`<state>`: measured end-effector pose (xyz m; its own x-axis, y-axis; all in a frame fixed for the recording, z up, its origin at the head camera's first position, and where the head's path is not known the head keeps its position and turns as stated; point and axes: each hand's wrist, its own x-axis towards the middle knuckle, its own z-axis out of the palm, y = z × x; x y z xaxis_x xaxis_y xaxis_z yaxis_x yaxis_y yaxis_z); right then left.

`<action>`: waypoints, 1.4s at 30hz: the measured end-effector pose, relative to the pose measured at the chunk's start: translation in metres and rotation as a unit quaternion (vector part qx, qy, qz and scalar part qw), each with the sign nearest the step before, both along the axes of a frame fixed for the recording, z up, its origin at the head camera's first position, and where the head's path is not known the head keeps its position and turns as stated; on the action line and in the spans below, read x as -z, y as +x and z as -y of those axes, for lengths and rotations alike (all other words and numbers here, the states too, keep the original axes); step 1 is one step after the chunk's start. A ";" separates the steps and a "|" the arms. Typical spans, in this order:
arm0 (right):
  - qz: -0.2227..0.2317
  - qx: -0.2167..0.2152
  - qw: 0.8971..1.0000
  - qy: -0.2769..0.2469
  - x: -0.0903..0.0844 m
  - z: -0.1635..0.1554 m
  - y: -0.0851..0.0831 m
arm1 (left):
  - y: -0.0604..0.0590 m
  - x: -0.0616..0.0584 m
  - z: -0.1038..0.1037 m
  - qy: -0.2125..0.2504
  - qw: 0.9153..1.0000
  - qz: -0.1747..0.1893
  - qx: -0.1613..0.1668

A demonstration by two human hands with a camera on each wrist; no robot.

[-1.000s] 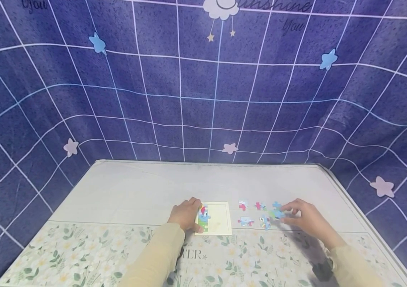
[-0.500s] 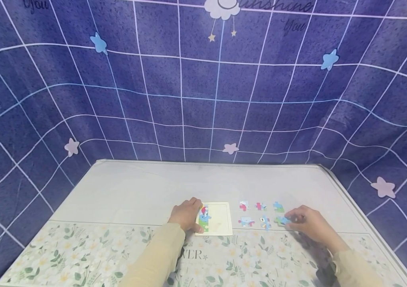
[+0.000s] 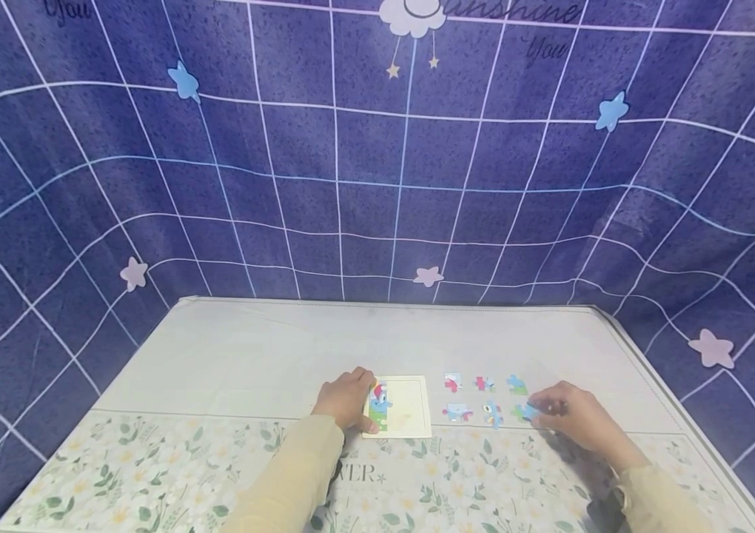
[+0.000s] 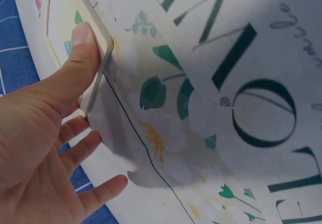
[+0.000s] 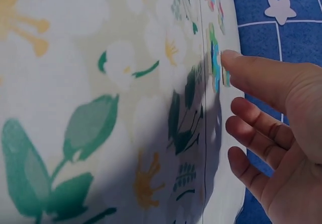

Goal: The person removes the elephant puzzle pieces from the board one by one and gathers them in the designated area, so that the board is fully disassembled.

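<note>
On the table lies a cream puzzle tray (image 3: 408,406) whose left strip is filled with a cartoon picture. My left hand (image 3: 346,400) grips its left edge, the thumb (image 4: 83,45) on the top face and other fingers at the side. To the right are several loose jigsaw pieces in two rows. My right hand (image 3: 571,411) pinches the lower right jigsaw piece (image 3: 522,411), green and blue, at its right end. The right wrist view shows that piece (image 5: 215,63) by the thumb; the index finger is hidden there.
Above the pinched piece lies another blue-green piece (image 3: 517,384). More pieces, such as a pink and white one (image 3: 452,382) and a blue one (image 3: 493,413), lie between it and the tray. A flower-printed mat (image 3: 171,459) covers the table front; a blue grid curtain (image 3: 297,207) hangs behind.
My right hand has moved slightly right and toward me with the jigsaw piece, parting it from the piece above. In the last half second it barely moves. The left hand stays on the tray.
</note>
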<state>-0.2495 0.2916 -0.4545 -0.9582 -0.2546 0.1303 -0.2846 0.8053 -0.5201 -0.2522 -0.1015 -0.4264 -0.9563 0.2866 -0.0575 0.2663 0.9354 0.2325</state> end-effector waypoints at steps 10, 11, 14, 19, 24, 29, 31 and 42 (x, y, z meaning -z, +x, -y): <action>-0.025 0.021 0.997 -0.075 0.000 0.027 0.007 | -0.001 0.003 0.001 -0.004 1.000 -0.004 0.002; -0.026 0.022 0.996 -0.079 0.001 0.031 0.006 | -0.001 0.003 0.000 -0.005 1.000 -0.004 0.002; -0.032 0.021 0.995 -0.088 0.002 0.043 0.005 | -0.002 0.004 0.000 -0.008 1.000 -0.004 0.002; -0.017 0.011 0.993 -0.113 -0.001 0.062 0.002 | -0.001 0.003 0.000 -0.008 1.000 -0.004 0.002; -0.008 0.006 0.992 -0.123 -0.004 0.081 -0.001 | 0.000 -0.001 -0.001 -0.012 1.000 -0.002 0.002; -0.008 -0.001 0.992 -0.127 -0.001 0.096 -0.004 | 0.001 -0.003 -0.002 -0.015 1.000 0.005 0.000; -0.006 -0.006 0.991 -0.130 0.000 0.102 -0.005 | 0.000 -0.003 -0.002 -0.017 1.000 0.004 0.000; 0.015 -0.021 0.989 -0.143 -0.001 0.134 -0.007 | -0.002 0.001 -0.002 -0.035 0.999 -0.005 -0.003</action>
<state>-0.2565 0.1577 -0.4536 -0.9519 -0.2518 0.1749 -0.2965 0.6114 -0.7336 -0.2544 -0.0994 -0.4277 -0.9587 0.2761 -0.0680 0.2621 0.9509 0.1646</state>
